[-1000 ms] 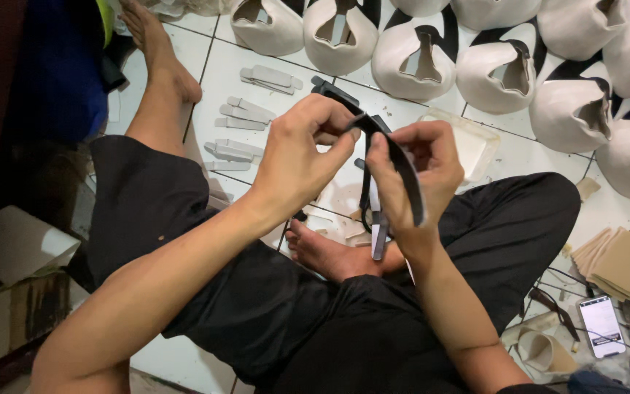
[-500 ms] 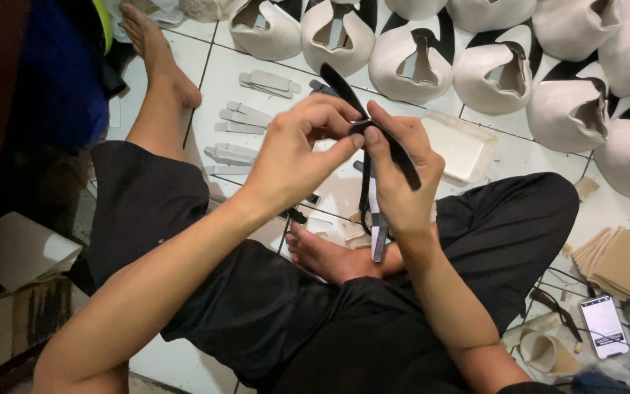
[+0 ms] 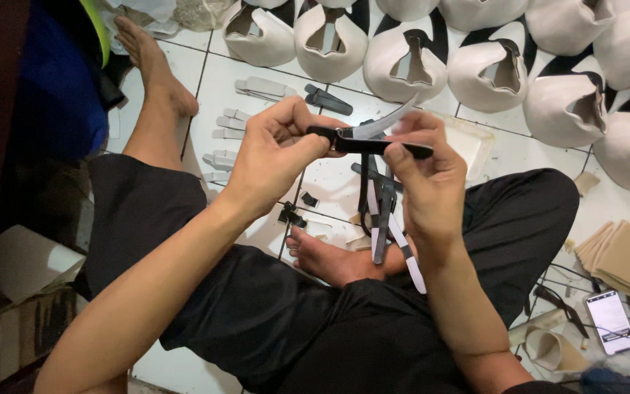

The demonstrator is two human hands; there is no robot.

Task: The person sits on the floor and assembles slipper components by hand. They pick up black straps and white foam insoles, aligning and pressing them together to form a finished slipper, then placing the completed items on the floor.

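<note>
Fingers (image 3: 308, 142) of the left hand (image 3: 275, 157) pinched shut on one end of a black strap (image 3: 373, 146), thumb on top. Right hand (image 3: 424, 179) fingers closed on the strap's other end, index finger pressed over it. Strap held level between both hands, above the lap, over the white tiled floor (image 3: 329, 182). A pale curved strip (image 3: 388, 120) rises from the strap's middle. More black and pale strips (image 3: 384, 219) hang below the right hand; how they are held, cannot tell. Person sits cross-legged in black trousers (image 3: 271, 314), one bare foot (image 3: 329, 259) tucked under, other leg stretched out left. Row of pale shoe uppers (image 3: 490, 69) on the floor along the top. Grey cut pieces (image 3: 257, 87) lie on the tiles near the left hand. Stack of tan card pieces (image 3: 621, 255) at right, a phone (image 3: 610, 321) just below it.
</note>
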